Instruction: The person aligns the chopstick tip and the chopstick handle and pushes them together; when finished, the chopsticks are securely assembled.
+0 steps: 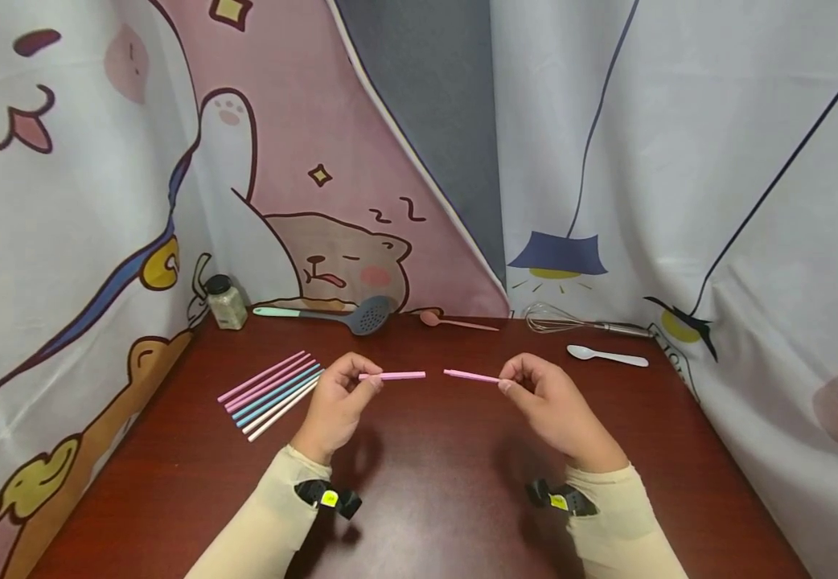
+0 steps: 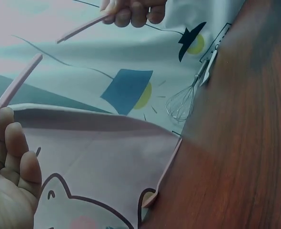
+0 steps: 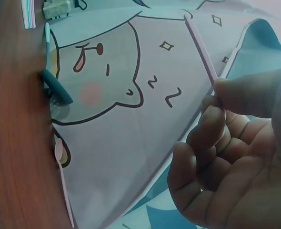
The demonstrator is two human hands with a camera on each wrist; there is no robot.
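My left hand (image 1: 338, 402) pinches a short, slim pink stick (image 1: 402, 375) between thumb and fingers, its free end pointing right. Opposite it, my right hand (image 1: 558, 406) pinches another slim pink stick (image 1: 471, 375) by its end, with a slightly narrower tip pointing left. A small gap separates the two tips above the table. In the left wrist view, the left hand's pink stick (image 2: 20, 81) slants upward. The right wrist view shows the right hand's stick (image 3: 201, 47) rising from between thumb and forefinger.
Pink, blue and white sticks (image 1: 274, 394) lie in a row at the left of the brown table (image 1: 433, 498). Along the back are a black-lidded jar (image 1: 227, 304), slotted turner (image 1: 368, 316), pink spoon (image 1: 430, 319) and whisk (image 1: 556, 318). A white spoon (image 1: 607, 355) lies right.
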